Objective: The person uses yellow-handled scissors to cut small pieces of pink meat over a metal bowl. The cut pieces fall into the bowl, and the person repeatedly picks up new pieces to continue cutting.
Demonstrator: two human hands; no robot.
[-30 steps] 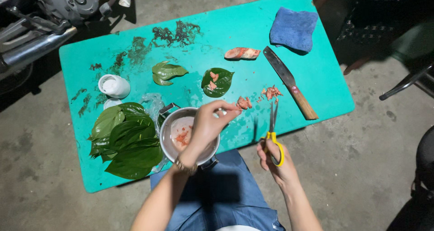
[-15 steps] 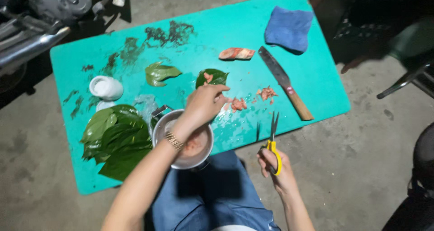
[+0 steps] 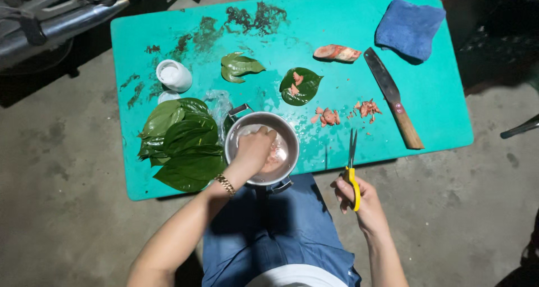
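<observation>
Seen from above, a person sits at the near edge of a turquoise table (image 3: 168,34). The left hand (image 3: 255,149) reaches down into a round metal pot (image 3: 287,131) at the table's near edge, fingers curled among pale pink pieces inside (whether it actually grips any cannot be told). A gold bracelet (image 3: 225,184) circles that wrist. The right hand (image 3: 359,200) is closed around the yellow handles of a pair of scissors (image 3: 352,163), held just off the near edge, blades shut and pointing away from the person.

Left of the pot lies a stack of large dark green leaves (image 3: 179,144). Farther back stands a small white cup (image 3: 174,75). Just beyond the pot, a single leaf (image 3: 302,86) carries a few pink bits, and a folded leaf (image 3: 238,67) rests to its left. Pink scraps (image 3: 328,117) are scattered right of the pot. A knife (image 3: 392,98) with a wooden handle lies to the right, a pink chunk (image 3: 337,53) near its tip, and a blue cloth (image 3: 410,27) sits at the far right corner.
</observation>
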